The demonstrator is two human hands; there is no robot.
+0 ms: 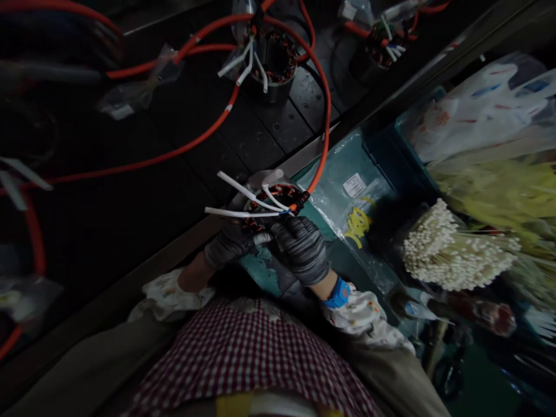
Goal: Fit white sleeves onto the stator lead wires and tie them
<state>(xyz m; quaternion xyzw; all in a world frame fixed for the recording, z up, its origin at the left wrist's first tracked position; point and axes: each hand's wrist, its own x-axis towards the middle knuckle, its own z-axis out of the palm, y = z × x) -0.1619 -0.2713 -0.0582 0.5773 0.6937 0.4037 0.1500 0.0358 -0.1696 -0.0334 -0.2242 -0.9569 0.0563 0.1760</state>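
"Looking at the centre of the frame, where is the wire coil (284, 190)?"

"Between the gloved hands, by the near edge of the dark bench (243, 142). The left hand (228, 246) is at its lower left side, the right hand (303, 249) at its lower right."

"Are they gripping it?"

"The right fingers are bent near the wire joint, but I can't tell what they pinch. The left fingers are too dark to judge."

"What could go wrong?"

"The orange cable (326, 116) arcs toward the upper part of the frame, past a second coil (273, 92). If it snagged there, it could tug the joint or twist the held coil."

"And the white tubes (243, 190)?"

"They stick out to the left. A sleeve or finger catching one might bend the thin wires, and rough handling could scrape the windings."
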